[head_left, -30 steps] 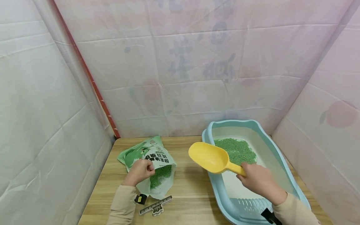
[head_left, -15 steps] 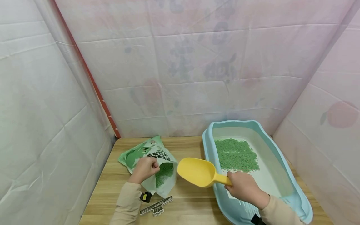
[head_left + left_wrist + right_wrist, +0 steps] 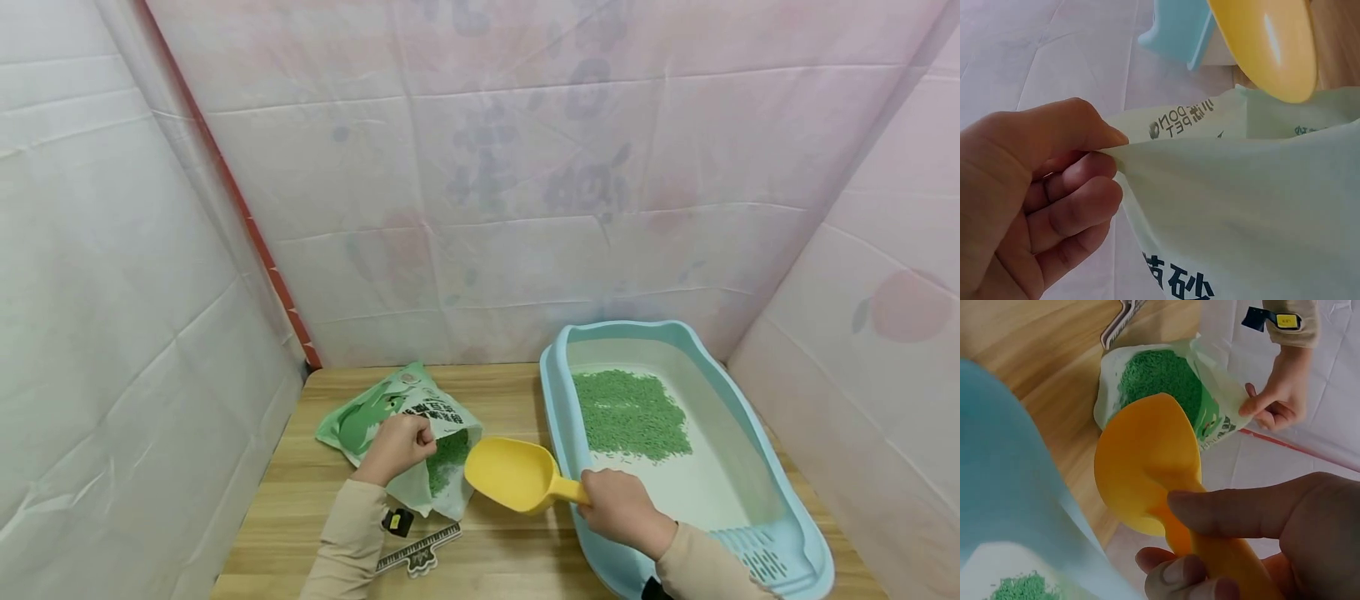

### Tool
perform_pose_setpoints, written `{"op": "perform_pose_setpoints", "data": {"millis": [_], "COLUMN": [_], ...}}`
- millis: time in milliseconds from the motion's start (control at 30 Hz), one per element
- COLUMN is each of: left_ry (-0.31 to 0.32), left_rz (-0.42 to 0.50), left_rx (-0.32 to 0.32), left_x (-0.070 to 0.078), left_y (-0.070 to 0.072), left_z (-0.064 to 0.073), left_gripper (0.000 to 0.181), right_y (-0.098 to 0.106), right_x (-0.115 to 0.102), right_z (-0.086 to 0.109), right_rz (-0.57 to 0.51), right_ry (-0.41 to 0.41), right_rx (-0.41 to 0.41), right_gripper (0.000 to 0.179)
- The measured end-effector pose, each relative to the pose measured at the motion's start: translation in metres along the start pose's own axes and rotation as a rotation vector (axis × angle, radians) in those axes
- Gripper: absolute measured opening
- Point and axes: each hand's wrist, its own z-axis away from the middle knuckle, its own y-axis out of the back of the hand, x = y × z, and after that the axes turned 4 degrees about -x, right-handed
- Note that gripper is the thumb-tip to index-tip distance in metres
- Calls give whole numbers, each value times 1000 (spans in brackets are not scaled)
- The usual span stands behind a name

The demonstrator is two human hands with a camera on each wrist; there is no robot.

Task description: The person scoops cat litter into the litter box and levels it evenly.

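Observation:
My left hand (image 3: pixel 397 448) pinches the upper edge of an open green and white bag (image 3: pixel 1241 194) between thumb and fingertips, holding its mouth apart. Green pellets (image 3: pixel 1159 380) show inside the bag, which lies on its side. My right hand (image 3: pixel 621 508) grips the handle of a yellow scoop (image 3: pixel 512 473). The scoop's bowl carries no pellets and its tip is right at the bag's mouth; whether they touch I cannot tell. Right of the bag stands a light blue litter box (image 3: pixel 564 400), with a patch of green pellets (image 3: pixel 632 414) on its white floor.
A dark ruler-like clip (image 3: pixel 420 552) lies on the wooden table (image 3: pixel 495 546) in front of the bag. A slotted step (image 3: pixel 757 550) forms the near end of the litter box. Pale sheets (image 3: pixel 480 275) enclose the table behind and on both sides.
My right hand has carried the scoop left and down, from over the litter box to the bag's mouth. My left hand and the bag's edge have shifted slightly right.

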Motion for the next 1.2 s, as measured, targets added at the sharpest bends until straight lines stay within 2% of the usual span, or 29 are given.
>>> {"op": "perform_pose_setpoints", "data": {"millis": [300,533,800,867,1200], "left_ry": [15,-13,6,10,17], "left_rz": [16,-1,-6,-7,-2], "left_rx": [-31,-8,-33,-38,-45], "left_x": [0,1,1,1,1], "left_y": [-1,1,1,1,-1], "left_z": [1,3,3,3,2], "left_gripper": [27,28,27,27,29], "right_y": [-15,-28,-39,-40,-37], "right_x": [-13,-23,-32,-34,-53], "right_z": [-7,-11,-11,-12,-22], "right_rz": [24,86,218,233,274], "right_ry": [-8,16,20,11,-52], "right_rx": [-1,65,166,160,12], "right_gripper": [32,26,23,23,20]}}
